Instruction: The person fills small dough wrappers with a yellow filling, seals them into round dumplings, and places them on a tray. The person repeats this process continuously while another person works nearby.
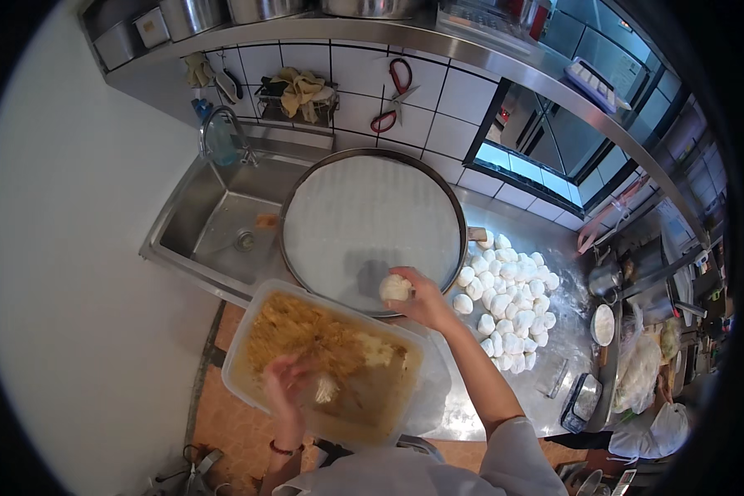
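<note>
My right hand (423, 299) holds a pale, rounded dough ball (395, 289) between thumb and fingers, over the near edge of a big round tray (372, 223) lined with white paper or cloth. My left hand (285, 379) is above the near left part of a translucent plastic tub (372, 433), fingers apart and slightly blurred, with nothing visible in them. Brownish-yellow shredded filling (297, 328) heaps along the tub's far side. A small pale piece (327, 389), unclear in kind, lies near my left fingers. Many floured dough pieces (511, 301) cluster on the steel counter right of the tray.
A steel sink (223, 229) with a tap (248, 155) adjoins the tray's left. Toward the counter's right end are a white-filled bowl (602, 325) and what looks like a scale (581, 403). Red-handled scissors (397, 102) hang on the tiled wall, below a steel shelf (372, 31).
</note>
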A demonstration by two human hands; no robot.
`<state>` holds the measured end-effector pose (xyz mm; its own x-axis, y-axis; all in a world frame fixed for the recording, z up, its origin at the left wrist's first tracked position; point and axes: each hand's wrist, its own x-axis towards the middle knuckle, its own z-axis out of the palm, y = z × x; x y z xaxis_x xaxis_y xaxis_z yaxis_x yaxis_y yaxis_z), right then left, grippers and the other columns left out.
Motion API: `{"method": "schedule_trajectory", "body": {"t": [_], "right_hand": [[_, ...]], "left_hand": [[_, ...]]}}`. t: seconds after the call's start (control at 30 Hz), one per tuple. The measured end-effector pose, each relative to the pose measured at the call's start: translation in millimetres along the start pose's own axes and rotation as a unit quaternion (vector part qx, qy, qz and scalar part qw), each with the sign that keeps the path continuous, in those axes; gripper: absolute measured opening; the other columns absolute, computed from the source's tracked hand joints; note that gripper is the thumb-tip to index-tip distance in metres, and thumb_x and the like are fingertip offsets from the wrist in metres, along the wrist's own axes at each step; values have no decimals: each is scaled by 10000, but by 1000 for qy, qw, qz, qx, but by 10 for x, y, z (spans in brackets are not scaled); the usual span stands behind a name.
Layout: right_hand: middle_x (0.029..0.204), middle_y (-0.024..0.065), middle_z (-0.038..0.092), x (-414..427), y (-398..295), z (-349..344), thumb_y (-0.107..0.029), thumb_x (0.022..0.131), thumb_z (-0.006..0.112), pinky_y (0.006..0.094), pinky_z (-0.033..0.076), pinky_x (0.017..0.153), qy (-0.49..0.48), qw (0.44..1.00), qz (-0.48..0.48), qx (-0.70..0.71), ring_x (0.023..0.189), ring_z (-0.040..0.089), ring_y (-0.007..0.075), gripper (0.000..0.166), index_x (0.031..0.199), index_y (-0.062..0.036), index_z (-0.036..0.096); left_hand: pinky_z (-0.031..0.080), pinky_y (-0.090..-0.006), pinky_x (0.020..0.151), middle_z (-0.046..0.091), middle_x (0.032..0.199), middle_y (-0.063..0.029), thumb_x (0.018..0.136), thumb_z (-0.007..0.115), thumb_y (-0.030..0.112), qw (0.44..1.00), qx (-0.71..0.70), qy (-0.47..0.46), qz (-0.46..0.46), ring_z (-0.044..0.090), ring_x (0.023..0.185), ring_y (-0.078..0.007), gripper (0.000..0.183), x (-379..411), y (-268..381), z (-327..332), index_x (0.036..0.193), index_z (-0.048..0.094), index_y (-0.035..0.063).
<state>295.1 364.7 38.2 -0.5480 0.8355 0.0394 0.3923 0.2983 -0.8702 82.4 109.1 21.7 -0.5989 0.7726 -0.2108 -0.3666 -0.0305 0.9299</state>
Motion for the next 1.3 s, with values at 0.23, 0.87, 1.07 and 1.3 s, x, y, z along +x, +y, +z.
{"method": "schedule_trajectory", "body": {"t": [0.23,0.87,1.07,1.3], "right_hand": [[1269,183,618,484,436,464,-152,754,807,405,484,997,-122,991,-26,-43,1161,607,354,624,1323,-25,584],[1196,244,596,433,496,567,-211,772,797,470,511,939,-140,973,-85,-165,1087,601,445,632,1339,-53,566],[1301,217,564,420,664,571,-176,768,795,445,516,952,-133,983,-77,-101,1116,620,399,729,1432,-80,510],[1242,177,616,369,547,451,-151,746,784,422,516,940,-156,987,-12,-29,1084,635,353,682,1379,-52,551]], "left_hand": [[529,-355,850,611,1209,-106,1091,369,486,996,53,76,-10,642,994,-195,466,-148,46,-346,1280,513,85],[509,-332,774,637,1068,-76,1076,428,503,997,46,53,-21,638,903,-169,456,-89,119,-330,1171,559,77],[498,-329,778,614,946,-28,1076,438,493,997,49,49,-43,632,912,-156,435,-134,-14,-370,1096,583,83],[502,-325,781,632,944,-34,1085,426,458,994,58,67,-60,638,912,-153,416,-200,-24,-353,1079,597,78]]}}
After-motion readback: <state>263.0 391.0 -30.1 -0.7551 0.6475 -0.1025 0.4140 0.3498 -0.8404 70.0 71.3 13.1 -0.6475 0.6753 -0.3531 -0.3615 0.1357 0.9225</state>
